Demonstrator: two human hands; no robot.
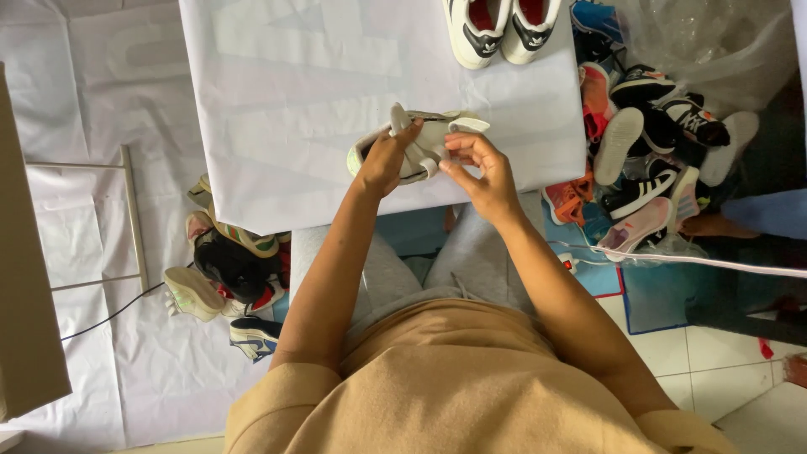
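In the head view, a pale grey-white fabric sneaker (416, 147) is held on its side at the near edge of a table covered with white sheeting (277, 101). It is gripped by the left hand (385, 160), whose fingers are curled over its upper. A strap at its opening is pinched by the right hand (481, 172). A white-and-black pair of shoes (500, 25) is seen at the far edge, with heaps of mixed shoes (647, 143) beside the table.

Brown cardboard box (29, 277) at the left edge; clear plastic bag (714, 42) top right
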